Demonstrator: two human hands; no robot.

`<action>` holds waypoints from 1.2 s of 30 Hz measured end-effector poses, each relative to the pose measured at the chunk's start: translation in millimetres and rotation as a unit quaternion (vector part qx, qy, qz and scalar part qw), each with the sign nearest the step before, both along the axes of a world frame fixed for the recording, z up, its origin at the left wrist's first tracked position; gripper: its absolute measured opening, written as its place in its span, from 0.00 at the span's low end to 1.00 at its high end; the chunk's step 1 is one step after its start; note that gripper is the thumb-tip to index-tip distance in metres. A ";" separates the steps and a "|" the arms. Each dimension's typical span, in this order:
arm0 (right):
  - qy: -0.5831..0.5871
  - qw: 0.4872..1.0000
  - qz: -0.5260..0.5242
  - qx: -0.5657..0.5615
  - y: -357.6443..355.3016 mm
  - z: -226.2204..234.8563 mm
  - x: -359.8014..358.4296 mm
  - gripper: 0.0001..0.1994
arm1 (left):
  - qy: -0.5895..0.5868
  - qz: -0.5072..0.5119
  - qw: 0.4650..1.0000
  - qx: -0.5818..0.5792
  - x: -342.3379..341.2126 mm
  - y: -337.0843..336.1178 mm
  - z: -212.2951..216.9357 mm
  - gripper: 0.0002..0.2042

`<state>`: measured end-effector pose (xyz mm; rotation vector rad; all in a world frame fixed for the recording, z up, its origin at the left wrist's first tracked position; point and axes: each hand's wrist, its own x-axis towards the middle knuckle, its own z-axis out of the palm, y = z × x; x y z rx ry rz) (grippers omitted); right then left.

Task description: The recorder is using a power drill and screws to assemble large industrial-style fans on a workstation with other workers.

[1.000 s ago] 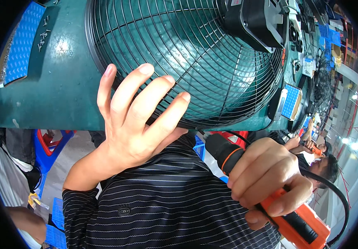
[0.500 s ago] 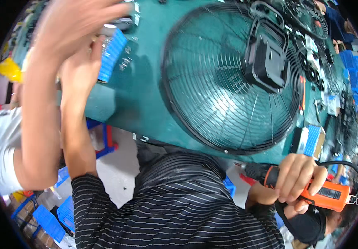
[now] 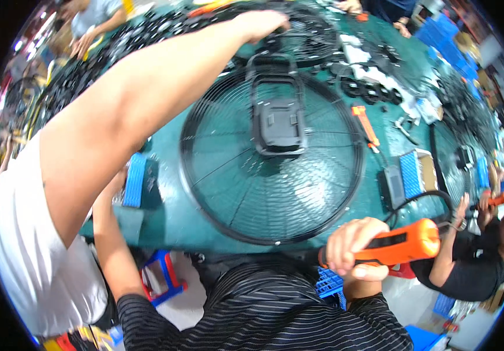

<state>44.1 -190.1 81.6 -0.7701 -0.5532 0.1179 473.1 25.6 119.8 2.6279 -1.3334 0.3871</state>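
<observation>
My right hand (image 3: 354, 245) is wrapped round an orange electric screwdriver (image 3: 401, 244) with a black front end and a black cord, held at the table's near edge. My left hand (image 3: 114, 186) is beside a blue parts bin (image 3: 135, 180) at the left; its fingers are hidden behind the bin and a co-worker's arm, so its grip does not show. Before me lies a large round black fan grille (image 3: 316, 202). A black housing with a bracket (image 3: 279, 126) sits on the grille's middle.
A co-worker's bare arm (image 3: 146, 88) in a white sleeve crosses from the left over the far side of the grille. To the right are an orange-handled tool (image 3: 365, 126), a blue-and-white box (image 3: 418, 172) and several black round parts (image 3: 372, 92). Another person in black (image 3: 468, 263) works at the right.
The view has swung, so the grille appears further left. The co-worker's arm has stretched from the left across the grille's far side. The screwdriver stays in my right hand.
</observation>
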 end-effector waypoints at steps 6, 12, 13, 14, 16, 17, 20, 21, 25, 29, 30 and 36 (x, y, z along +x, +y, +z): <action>0.004 1.000 0.009 -0.002 3.6 4.1 -4.6 0.17 | 0.012 0.371 0.927 -0.048 -237.5 202.0 -41.2 0.05; 0.018 0.988 -0.153 0.025 23.3 27.2 -13.0 0.20 | 0.229 0.370 0.756 -0.489 -403.2 217.8 -78.5 0.07; 0.001 0.985 -0.164 0.044 27.5 29.3 -10.1 0.19 | 0.268 0.332 0.730 -0.534 -416.0 190.6 -79.2 0.06; 0.006 0.981 -0.178 0.071 33.9 32.2 -11.3 0.19 | 0.317 0.284 0.702 -0.570 -427.8 163.9 -79.1 0.06; -0.039 0.979 -0.168 0.108 44.0 34.3 -4.0 0.20 | 0.433 0.183 0.612 -0.636 -444.1 122.3 -80.5 0.04; -0.048 0.981 -0.155 0.107 50.5 36.5 -4.4 0.21 | 0.460 0.149 0.613 -0.625 -448.5 108.8 -81.9 0.05; -0.039 0.974 -0.183 0.131 71.9 38.3 -0.7 0.21 | 0.583 0.064 0.475 -0.656 -460.1 85.7 -93.9 0.06; -0.038 0.974 -0.179 0.131 76.9 38.5 0.9 0.22 | 0.608 0.034 0.412 -0.679 -463.8 83.6 -98.3 0.06; -0.024 0.983 -0.151 0.105 88.1 39.6 1.8 0.23 | 0.624 0.000 0.335 -0.706 -474.4 83.4 -110.8 0.06; -0.041 0.984 -0.154 0.074 94.2 34.6 1.8 0.23 | 0.635 -0.022 0.321 -0.703 -475.8 89.0 -114.0 0.06; -0.041 0.986 -0.148 0.070 95.3 33.2 1.6 0.23 | 0.646 -0.019 0.319 -0.694 -475.8 90.3 -113.7 0.06; -0.023 0.990 -0.139 0.030 97.1 28.4 1.3 0.22 | 0.630 0.067 0.384 -0.671 -488.6 88.4 -109.3 0.07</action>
